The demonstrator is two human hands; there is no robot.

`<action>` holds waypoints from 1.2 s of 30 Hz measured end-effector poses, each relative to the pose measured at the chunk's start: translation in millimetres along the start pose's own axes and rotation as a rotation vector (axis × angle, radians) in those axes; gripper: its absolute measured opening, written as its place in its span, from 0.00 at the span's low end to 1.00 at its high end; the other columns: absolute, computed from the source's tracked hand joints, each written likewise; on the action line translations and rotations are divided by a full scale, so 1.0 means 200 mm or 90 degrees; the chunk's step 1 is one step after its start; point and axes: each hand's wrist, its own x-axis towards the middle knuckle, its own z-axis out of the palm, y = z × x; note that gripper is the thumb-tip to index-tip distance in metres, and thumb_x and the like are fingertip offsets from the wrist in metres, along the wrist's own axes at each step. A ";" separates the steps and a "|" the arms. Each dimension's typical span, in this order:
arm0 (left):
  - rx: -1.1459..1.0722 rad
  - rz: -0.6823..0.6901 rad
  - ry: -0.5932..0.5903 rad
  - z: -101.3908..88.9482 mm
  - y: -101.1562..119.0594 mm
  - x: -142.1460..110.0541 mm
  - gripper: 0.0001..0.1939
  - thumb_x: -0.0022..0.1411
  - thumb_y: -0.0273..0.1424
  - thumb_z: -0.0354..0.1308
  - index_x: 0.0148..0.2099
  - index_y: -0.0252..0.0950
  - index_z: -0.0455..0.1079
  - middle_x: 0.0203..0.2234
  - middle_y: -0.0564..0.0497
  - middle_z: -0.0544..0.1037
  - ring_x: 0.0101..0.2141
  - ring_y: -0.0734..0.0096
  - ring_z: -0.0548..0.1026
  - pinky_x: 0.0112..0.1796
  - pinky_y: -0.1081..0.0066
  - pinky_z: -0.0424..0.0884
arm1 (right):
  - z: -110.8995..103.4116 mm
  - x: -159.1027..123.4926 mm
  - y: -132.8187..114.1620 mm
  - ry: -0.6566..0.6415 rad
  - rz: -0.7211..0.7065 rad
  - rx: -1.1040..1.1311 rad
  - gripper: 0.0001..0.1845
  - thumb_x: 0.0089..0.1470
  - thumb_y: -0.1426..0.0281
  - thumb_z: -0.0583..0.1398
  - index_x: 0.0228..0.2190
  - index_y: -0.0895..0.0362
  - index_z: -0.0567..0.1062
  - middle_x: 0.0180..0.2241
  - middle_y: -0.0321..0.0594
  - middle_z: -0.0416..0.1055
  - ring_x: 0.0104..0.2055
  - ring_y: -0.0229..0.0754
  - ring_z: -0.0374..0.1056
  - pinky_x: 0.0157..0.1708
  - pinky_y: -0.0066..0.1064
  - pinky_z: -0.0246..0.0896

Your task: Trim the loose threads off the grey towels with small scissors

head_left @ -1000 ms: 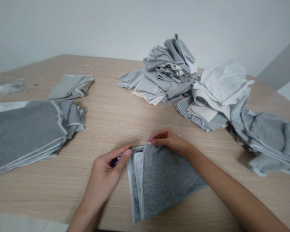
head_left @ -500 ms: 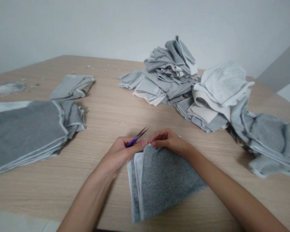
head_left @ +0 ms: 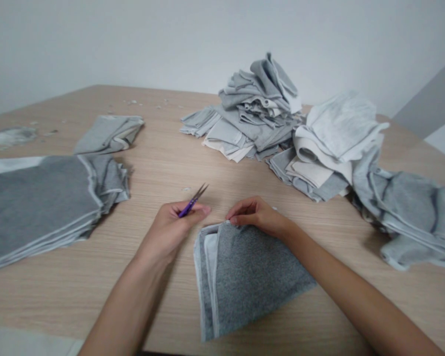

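- Just drawn back with the left hand (head_left: 172, 225) from the grey cloth (head_left: 259, 277), leaving a small gap at its top edge; no contact there between purple snips (head_left: 191, 201) and fabric.
- Gripping the snips in the left fingers, blades pointing up and away (slightly parted, it seems).
- Pinching the cloth's top edge with the right hand (head_left: 258, 216), fingers closed on it; lying folded on the worktop (head_left: 159, 173), between and below both hands.
- Seen in no container: heaped loose beyond, grey cloths (head_left: 244, 96) and pale cloths (head_left: 343, 128); at the left, a layered grey stack (head_left: 40, 198).
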 end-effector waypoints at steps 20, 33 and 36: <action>0.136 0.128 -0.085 -0.08 0.03 -0.05 0.21 0.56 0.52 0.61 0.27 0.38 0.78 0.19 0.54 0.72 0.23 0.70 0.67 0.25 0.72 0.59 | 0.00 0.00 0.00 -0.001 0.005 0.020 0.14 0.39 0.66 0.75 0.30 0.58 0.83 0.28 0.35 0.79 0.30 0.34 0.72 0.34 0.26 0.64; 0.025 0.084 -0.207 0.05 0.08 -0.06 0.14 0.52 0.44 0.67 0.30 0.38 0.82 0.19 0.54 0.75 0.21 0.70 0.67 0.26 0.71 0.61 | 0.00 0.01 0.01 -0.027 -0.018 0.023 0.16 0.40 0.64 0.75 0.32 0.58 0.83 0.30 0.36 0.79 0.32 0.35 0.72 0.33 0.26 0.65; -0.026 0.074 -0.207 0.06 0.06 -0.05 0.11 0.49 0.41 0.69 0.30 0.38 0.82 0.21 0.53 0.79 0.23 0.68 0.71 0.26 0.70 0.63 | 0.00 0.01 0.01 -0.028 -0.011 0.020 0.16 0.40 0.65 0.75 0.32 0.58 0.83 0.30 0.37 0.79 0.31 0.34 0.71 0.33 0.25 0.65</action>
